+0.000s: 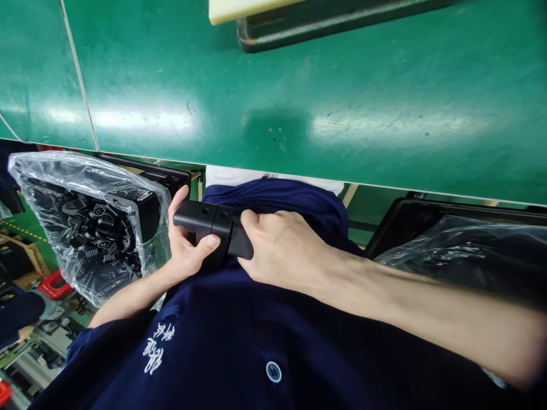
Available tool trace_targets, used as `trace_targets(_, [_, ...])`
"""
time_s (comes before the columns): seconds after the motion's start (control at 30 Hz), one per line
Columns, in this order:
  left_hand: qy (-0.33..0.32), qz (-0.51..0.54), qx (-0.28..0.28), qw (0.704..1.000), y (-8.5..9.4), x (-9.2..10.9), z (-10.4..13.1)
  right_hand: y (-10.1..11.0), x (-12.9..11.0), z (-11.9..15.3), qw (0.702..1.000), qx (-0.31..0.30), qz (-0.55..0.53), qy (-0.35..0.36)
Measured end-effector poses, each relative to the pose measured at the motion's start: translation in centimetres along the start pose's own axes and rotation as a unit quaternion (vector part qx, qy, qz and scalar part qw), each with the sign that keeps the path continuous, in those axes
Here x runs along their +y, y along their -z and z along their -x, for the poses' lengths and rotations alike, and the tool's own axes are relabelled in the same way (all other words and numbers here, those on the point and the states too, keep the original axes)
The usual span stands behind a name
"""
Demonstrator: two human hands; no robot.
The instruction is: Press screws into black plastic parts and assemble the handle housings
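In front of my navy shirt, both hands are on a black, box-like plastic part (196,216) with small round holes and a seam across its top. My left hand (186,250) is closed round its left end, thumb on the near side and one finger up along the far edge. My right hand (282,245) is wrapped round the right end, over a smooth black piece (241,242) that meets the box-like part. Whether these two are one body or separate, I cannot tell. The right fingers' undersides are hidden.
Beyond my lap runs a green worktable (273,114), with a dark tray (342,25) and a pale yellow slab (252,8) at its far side. A plastic-lined bin of black parts (102,228) stands at left. Another plastic-covered black container (470,245) is at right. A person (21,316) is at far left.
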State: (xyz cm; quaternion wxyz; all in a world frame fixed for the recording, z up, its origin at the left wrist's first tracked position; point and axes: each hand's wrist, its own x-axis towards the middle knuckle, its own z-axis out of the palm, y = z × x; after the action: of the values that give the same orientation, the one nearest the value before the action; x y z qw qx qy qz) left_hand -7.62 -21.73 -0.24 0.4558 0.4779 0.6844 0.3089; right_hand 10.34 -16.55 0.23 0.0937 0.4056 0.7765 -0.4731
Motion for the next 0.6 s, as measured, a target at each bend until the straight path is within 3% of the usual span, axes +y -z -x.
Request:
trace_targets(0.17, [-0.008, 0.031, -0.037, 0.999, 0.0, -0.2, -0.3, -0.9, -0.2, 0.3, 1.0, 0.003, 0.015, -0.01])
trace_targets(0.3, [-0.006, 0.046, -0.042, 0.998, -0.3, -0.3, 0.0, -0.1, 0.4, 0.0, 1.0, -0.017, -0.018, -0.006])
trace_targets(0.33, [-0.007, 0.053, -0.043, 0.998, -0.1, -0.4, -0.1, 0.4, 0.7, 0.0, 0.998, -0.043, -0.051, -0.01])
trace_targets(0.4, [0.003, 0.077, -0.027, 0.997, 0.6, -0.8, -0.7, 1.4, 1.5, 0.5, 0.972, -0.168, -0.163, 0.016])
trace_targets(0.47, [0.047, 0.122, 0.018, 0.991, 1.9, -1.3, -1.8, 2.4, 2.6, 1.4, 0.911, -0.293, -0.281, 0.074])
trace_targets(0.5, [0.077, 0.146, 0.045, 0.985, 2.6, -1.5, -2.3, 2.7, 3.2, 1.9, 0.887, -0.311, -0.327, 0.096])
trace_targets(0.53, [0.103, 0.168, 0.067, 0.978, 3.2, -1.6, -2.8, 2.9, 3.7, 2.3, 0.877, -0.294, -0.366, 0.106])
trace_targets(0.6, [0.126, 0.197, 0.082, 0.969, 4.0, -1.5, -3.4, 3.0, 4.7, 2.5, 0.884, -0.18, -0.424, 0.083])
